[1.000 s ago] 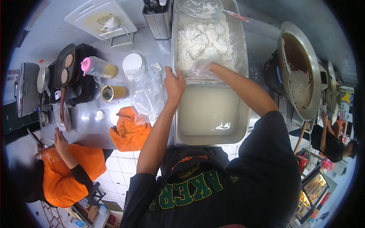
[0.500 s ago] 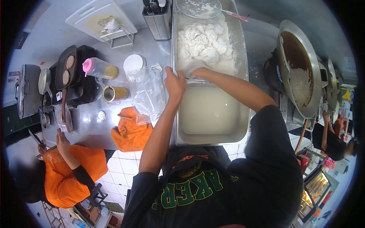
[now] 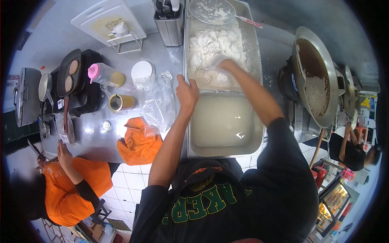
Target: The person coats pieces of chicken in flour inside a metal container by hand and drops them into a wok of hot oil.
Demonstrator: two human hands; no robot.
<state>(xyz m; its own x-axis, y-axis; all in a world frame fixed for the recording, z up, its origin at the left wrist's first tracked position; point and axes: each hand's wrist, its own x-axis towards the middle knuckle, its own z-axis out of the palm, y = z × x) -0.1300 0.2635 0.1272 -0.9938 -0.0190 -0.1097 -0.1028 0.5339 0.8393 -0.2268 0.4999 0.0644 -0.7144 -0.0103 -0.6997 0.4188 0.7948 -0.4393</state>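
Note:
My left hand (image 3: 187,94) is closed on the left rim of the metal trays, near where the flour tray (image 3: 254,48) meets the tray of pale liquid (image 3: 221,117). My right hand (image 3: 221,64), in a thin clear glove, is in the lumpy white flour (image 3: 214,42). Its fingers are blurred and partly hidden by glove and flour, so whether they hold anything does not show. A sieve (image 3: 212,11) dusted with flour lies across the far end of the flour tray, its red and white handle over the right rim.
A large wok (image 3: 318,77) of dark oil stands right. To the left are a plastic bag (image 3: 156,103), orange cloth (image 3: 139,141), can (image 3: 121,102), pink-capped bottle (image 3: 106,75) and a pan (image 3: 72,75) with two patties. A person in orange (image 3: 77,182) is at lower left, another person (image 3: 354,150) far right.
My right hand has moved from the near edge of the flour tray forward and right, deeper into the flour. My left hand has stayed on the rim.

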